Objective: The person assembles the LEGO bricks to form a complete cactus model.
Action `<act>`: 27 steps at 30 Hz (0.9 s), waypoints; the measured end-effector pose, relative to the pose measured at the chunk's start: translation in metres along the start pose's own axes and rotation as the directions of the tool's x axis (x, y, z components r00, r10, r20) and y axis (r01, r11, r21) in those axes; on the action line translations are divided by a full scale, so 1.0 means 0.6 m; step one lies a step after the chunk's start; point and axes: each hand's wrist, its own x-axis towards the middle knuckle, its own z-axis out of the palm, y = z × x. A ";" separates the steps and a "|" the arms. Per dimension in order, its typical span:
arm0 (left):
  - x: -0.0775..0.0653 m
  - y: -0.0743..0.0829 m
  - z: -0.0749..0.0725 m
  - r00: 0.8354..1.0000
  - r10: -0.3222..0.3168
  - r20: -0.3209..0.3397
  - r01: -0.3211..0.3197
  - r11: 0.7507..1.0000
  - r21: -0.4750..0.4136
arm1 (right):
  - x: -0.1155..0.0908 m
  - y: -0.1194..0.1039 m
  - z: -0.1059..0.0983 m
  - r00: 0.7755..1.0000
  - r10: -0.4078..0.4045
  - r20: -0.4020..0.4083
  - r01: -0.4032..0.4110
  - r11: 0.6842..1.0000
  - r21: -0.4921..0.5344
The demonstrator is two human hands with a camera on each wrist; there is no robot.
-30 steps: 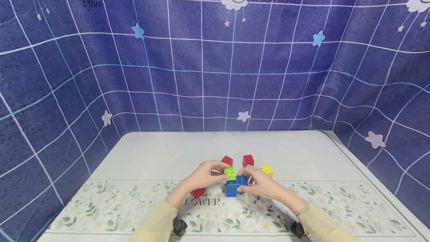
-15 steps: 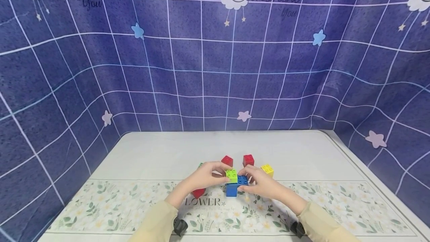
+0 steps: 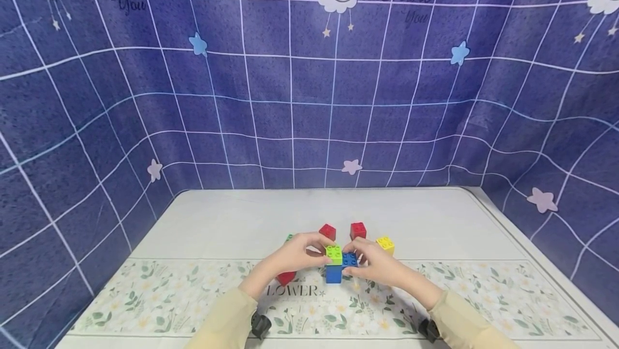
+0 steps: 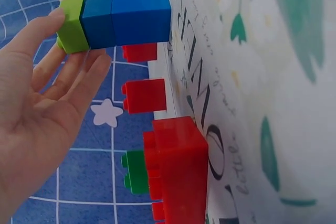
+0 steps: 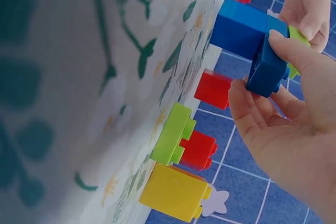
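Pinching a lime-green brick (image 3: 333,256) between thumb and fingers, the left hand (image 3: 300,252) holds it on top of the left end of a longer dark-blue brick (image 3: 350,259). The two touch; whether the studs are fully engaged cannot be told. A blue block (image 4: 140,17) stands upright on the table (image 3: 232,214) under that same end, so the dark-blue brick's right end overhangs. There the right hand (image 3: 374,264) grips it, thumb on the near side and fingertips curled to the far side. Beyond the hands are two small red bricks, the left one (image 3: 327,232) and the right one (image 3: 358,230). A yellow brick (image 3: 385,244) and a second lime-green piece (image 5: 174,134) are near the right hand; a larger red block (image 4: 181,171) and a green brick (image 4: 137,172) are near the left.
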 end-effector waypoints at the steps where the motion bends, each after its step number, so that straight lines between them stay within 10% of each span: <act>1: 0.001 -0.001 0.000 1.000 0.001 0.000 -0.001 1.000 0.002 | 0.000 0.000 0.000 1.000 -0.001 0.000 0.001 1.000 0.000; 27: 0.000 0.001 0.000 1.000 -0.016 0.013 0.015 1.000 0.023 | 0.000 -0.001 0.001 1.000 0.013 0.002 -0.013 1.000 -0.004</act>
